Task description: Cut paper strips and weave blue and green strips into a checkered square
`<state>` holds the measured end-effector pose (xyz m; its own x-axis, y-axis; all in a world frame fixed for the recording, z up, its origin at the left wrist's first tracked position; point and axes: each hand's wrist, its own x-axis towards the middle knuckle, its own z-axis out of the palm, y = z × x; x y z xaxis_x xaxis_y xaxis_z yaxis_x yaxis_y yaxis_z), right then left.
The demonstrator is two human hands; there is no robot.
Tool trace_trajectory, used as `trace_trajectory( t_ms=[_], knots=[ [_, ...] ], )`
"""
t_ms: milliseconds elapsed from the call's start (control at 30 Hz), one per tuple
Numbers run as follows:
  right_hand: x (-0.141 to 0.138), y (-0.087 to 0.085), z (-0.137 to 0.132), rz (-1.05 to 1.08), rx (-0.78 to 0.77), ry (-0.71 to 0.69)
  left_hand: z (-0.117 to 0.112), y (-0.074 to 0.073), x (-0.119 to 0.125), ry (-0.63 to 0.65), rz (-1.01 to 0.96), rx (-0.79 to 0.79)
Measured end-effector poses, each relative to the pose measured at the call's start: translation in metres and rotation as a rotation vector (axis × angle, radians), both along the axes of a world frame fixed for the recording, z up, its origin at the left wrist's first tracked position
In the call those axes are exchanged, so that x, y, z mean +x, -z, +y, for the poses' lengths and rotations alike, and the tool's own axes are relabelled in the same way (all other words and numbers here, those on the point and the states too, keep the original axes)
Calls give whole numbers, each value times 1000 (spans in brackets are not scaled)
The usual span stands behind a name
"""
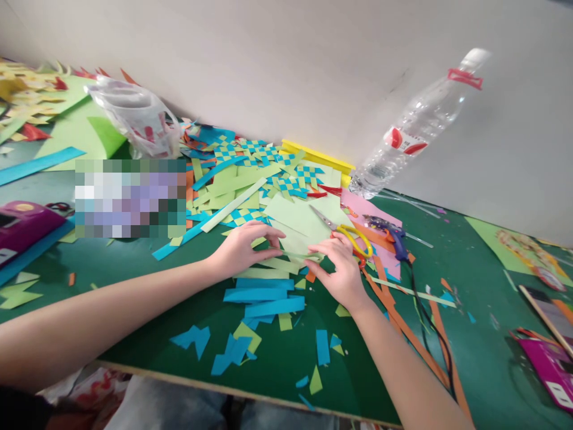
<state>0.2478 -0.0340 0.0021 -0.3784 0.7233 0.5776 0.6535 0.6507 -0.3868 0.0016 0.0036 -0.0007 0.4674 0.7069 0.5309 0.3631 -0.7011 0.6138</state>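
My left hand (245,248) and my right hand (341,270) are close together over the green table. A pale green paper strip (295,257) spans the gap, its ends pinched between thumb and fingers on both sides. Under and in front of it lie more pale green strips (268,273) and a loose pile of blue paper strips (274,307). Scissors with yellow and orange handles (353,237) rest just beyond my right hand, partly covered by it. Behind my hands is a pale green sheet (298,218).
Woven blue-and-green paper pieces (255,152) heap up by the wall. A large plastic bottle (412,131) leans there, near a glue gun (394,232) with a black cord. Paper scraps (233,352) litter the front. Left stand a plastic bag (143,119) and a purple device (31,224).
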Motion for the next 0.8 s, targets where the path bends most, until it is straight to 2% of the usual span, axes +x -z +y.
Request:
trace_trajectory(
  t_ms=[267,800],
  knots=[
    [1,1,0,103,-25,-18,3,1,-2,-18,-61,-184],
    [-1,-2,-1,157,-16,-17,2,-3,-3,-23,42,-253]
  ],
)
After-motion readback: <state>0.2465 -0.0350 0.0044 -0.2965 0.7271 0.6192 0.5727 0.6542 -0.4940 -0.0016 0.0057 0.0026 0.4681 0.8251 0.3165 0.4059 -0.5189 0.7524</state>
